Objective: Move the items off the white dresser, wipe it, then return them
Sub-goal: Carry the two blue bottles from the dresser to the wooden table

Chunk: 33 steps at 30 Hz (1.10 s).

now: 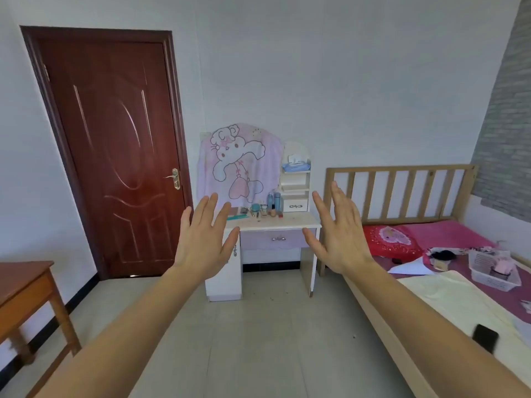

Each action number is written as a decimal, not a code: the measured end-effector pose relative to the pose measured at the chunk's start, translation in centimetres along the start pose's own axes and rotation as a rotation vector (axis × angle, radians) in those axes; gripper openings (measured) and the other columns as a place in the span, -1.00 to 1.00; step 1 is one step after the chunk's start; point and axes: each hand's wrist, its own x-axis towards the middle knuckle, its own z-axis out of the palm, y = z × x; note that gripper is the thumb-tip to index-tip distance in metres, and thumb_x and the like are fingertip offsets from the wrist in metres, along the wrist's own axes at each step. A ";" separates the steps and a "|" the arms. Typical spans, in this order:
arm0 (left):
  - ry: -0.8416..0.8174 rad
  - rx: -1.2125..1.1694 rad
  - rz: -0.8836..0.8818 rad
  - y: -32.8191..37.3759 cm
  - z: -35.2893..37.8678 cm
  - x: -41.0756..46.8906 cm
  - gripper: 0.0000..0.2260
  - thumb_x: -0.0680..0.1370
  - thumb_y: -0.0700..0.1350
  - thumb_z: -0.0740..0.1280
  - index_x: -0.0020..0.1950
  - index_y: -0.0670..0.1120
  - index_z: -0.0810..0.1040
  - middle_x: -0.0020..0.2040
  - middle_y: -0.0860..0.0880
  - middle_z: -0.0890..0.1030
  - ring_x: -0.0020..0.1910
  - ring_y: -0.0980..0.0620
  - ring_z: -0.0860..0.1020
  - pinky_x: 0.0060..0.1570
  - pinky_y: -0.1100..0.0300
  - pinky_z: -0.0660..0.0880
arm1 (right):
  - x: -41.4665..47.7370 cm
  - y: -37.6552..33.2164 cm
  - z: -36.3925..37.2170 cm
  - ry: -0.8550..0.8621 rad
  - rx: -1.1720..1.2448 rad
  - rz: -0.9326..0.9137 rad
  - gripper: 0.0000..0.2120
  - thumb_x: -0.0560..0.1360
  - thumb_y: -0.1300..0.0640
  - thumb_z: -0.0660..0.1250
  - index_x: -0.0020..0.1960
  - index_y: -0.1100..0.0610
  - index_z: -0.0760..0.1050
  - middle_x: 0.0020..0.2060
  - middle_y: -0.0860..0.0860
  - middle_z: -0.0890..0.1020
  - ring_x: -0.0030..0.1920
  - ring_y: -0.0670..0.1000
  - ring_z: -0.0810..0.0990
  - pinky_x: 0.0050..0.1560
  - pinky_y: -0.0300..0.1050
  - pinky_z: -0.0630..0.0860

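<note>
Single head-worn wide-angle view, standing height, out on the floor well apart from the white dresser (275,224); facing forward and slightly down toward the far wall, dresser near frame centre, door (115,153) to its left, bed (431,254) along the right edge. Left hand (201,242) and right hand (339,239) raised close to the lens, framing the dresser's front edge
</note>
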 end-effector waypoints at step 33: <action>-0.464 -0.115 -0.095 -9.4 61.7 43.5 -0.29 0.53 0.32 -0.25 0.56 -0.01 0.16 0.58 -0.11 0.11 0.57 -0.14 0.03 0.48 -0.18 0.02 | 29.9 32.8 64.3 -0.553 0.148 0.233 -0.24 0.55 -0.04 0.33 0.60 0.13 0.03 0.58 0.23 -0.04 0.56 0.25 0.06 0.47 0.17 0.24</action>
